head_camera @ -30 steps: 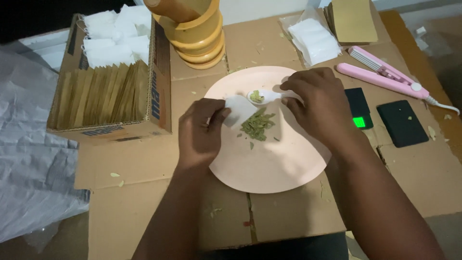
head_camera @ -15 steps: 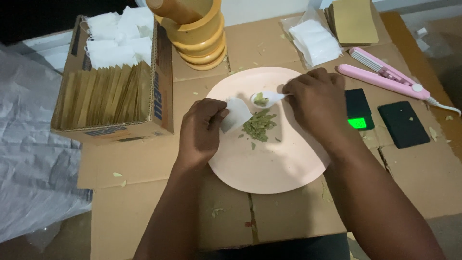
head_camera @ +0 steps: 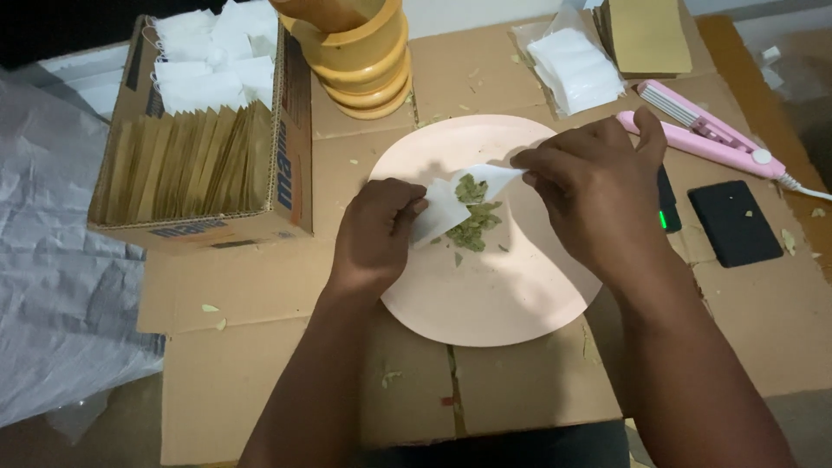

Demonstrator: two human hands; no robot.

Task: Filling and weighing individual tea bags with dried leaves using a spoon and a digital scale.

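Left hand (head_camera: 374, 227) pinching near edge of white filter bag (head_camera: 451, 204), fingers closed on it. Right hand (head_camera: 598, 195) gripping bag's far corner, fingertips pressed together, holding it open over pink plate (head_camera: 494, 295). Green dried leaves (head_camera: 475, 221) lying partly in bag mouth, partly on plate. Plate sitting on cardboard-covered worktop (head_camera: 260, 381). Cardboard box (head_camera: 204, 165) of packets standing left; pink sealer (head_camera: 702, 134) lying right.
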